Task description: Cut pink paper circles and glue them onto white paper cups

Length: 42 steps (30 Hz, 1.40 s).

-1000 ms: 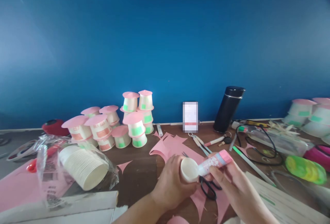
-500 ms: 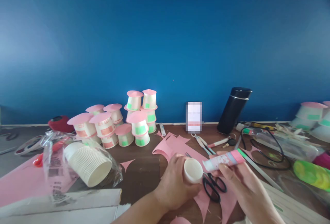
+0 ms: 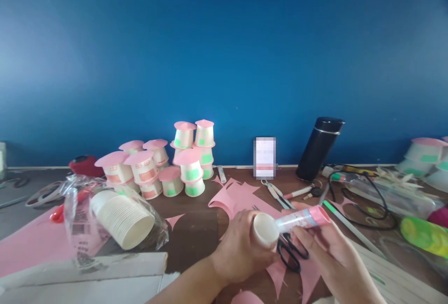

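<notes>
My left hand (image 3: 241, 248) is wrapped round a small white paper cup (image 3: 266, 230), whose flat bottom faces right. My right hand (image 3: 324, 252) grips a pink glue stick (image 3: 303, 218) and presses its tip against the cup's rim. Black-handled scissors (image 3: 290, 255) lie on the brown table just below the cup. Pink paper offcuts (image 3: 238, 196) are spread under and behind both hands.
A bagged stack of white cups (image 3: 119, 220) lies at the left near a white box (image 3: 84, 278). Finished cup houses with pink roofs (image 3: 164, 164) stand at the back by the blue wall. A black flask (image 3: 318, 147), cables (image 3: 364, 196) and pens crowd the right.
The glue stick's tip was drawn away from the cup half a second ago and has come back against its rim. The view has shifted slightly.
</notes>
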Tool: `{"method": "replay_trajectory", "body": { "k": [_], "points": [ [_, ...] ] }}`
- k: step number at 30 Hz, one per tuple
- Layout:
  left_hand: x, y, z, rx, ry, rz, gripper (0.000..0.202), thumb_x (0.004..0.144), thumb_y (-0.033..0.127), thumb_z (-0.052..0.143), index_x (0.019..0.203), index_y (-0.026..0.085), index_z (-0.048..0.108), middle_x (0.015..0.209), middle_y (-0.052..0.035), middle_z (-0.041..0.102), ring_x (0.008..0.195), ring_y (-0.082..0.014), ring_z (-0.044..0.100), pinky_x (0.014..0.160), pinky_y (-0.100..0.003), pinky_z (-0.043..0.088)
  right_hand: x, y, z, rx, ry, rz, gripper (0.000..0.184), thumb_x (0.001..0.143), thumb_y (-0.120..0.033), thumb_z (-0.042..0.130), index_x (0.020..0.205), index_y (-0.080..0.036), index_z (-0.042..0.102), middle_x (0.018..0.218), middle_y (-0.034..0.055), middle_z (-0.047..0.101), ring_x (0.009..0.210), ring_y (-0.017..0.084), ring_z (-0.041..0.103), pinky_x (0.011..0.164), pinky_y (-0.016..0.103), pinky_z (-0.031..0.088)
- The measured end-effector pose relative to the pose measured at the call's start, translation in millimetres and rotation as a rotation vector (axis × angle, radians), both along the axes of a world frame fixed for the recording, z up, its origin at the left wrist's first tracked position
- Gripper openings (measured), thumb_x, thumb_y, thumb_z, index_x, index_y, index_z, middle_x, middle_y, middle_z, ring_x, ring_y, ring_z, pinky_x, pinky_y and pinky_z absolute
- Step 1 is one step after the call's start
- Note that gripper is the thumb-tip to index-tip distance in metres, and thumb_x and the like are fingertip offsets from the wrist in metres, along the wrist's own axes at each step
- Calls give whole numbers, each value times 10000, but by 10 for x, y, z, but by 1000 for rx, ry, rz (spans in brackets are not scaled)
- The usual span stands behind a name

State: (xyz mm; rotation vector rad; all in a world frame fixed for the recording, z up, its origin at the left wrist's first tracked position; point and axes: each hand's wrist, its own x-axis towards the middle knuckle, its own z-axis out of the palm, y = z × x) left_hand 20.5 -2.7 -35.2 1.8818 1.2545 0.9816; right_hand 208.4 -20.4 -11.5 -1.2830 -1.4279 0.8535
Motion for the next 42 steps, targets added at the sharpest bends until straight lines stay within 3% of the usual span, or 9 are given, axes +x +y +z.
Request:
{"method": "replay_trajectory", "body": {
  "k": [4, 10, 16, 21, 27, 34, 42],
  "points": [
    [20, -2, 23, -33, 16, 25, 493, 553, 181, 783, 991, 187, 556, 1037, -84, 557, 984, -276, 528, 855, -427, 448, -99, -69, 50, 21, 63, -33, 392, 792, -441, 647, 1117, -231, 586, 1090, 58, 707, 892, 236, 692, 752, 265, 579],
    [30, 24, -98, 61, 13, 29, 491, 597, 218, 750, 1038, 197, 537, 1028, -74, 539, 955, -258, 532, 839, -419, 464, -130, -74, -10, -7, 64, -17, 497, 807, -454, 631, 1239, -244, 502, 1088, 64, 701, 935, 236, 680, 775, 265, 576],
    [56, 28, -130, 108, 15, 64, 422, 646, 236, 699, 1033, 194, 537, 1007, -75, 554, 954, -249, 547, 862, -414, 471, 2, -30, -8, 133, -122, -64, 409, 864, -448, 557, 1226, -262, 517, 1236, 89, 618, 1122, 279, 595, 934, 384, 515],
    [72, 22, -121, 136, 26, 90, 375, 654, 228, 678, 1004, 196, 546, 966, -71, 565, 915, -246, 560, 836, -411, 485, 62, -20, -49, 258, -317, 65, 245, 911, -329, 517, 1144, -275, 566, 1175, 56, 634, 1081, 252, 612, 885, 335, 526],
    [67, 30, -115, 118, 23, 87, 367, 651, 250, 685, 987, 196, 547, 958, -71, 570, 907, -250, 566, 831, -422, 487, 70, -9, -111, 444, -422, 174, 318, 903, -228, 532, 1219, -261, 519, 1200, 74, 604, 1074, 236, 603, 855, 320, 517],
    [66, 31, -133, 125, 30, 75, 348, 653, 261, 692, 963, 189, 550, 949, -79, 570, 889, -252, 566, 810, -422, 491, 132, 7, -102, 557, -554, 254, 335, 905, -153, 501, 1224, -254, 482, 1170, 82, 613, 1112, 250, 565, 904, 396, 478],
    [36, 49, -174, 166, -10, 33, 418, 652, 246, 708, 1028, 187, 537, 1000, -75, 565, 937, -237, 559, 852, -387, 480, 182, -3, 23, 611, -699, 341, 339, 902, -149, 439, 1228, -222, 497, 1203, 123, 599, 1131, 274, 549, 878, 404, 493]
  ]
}}
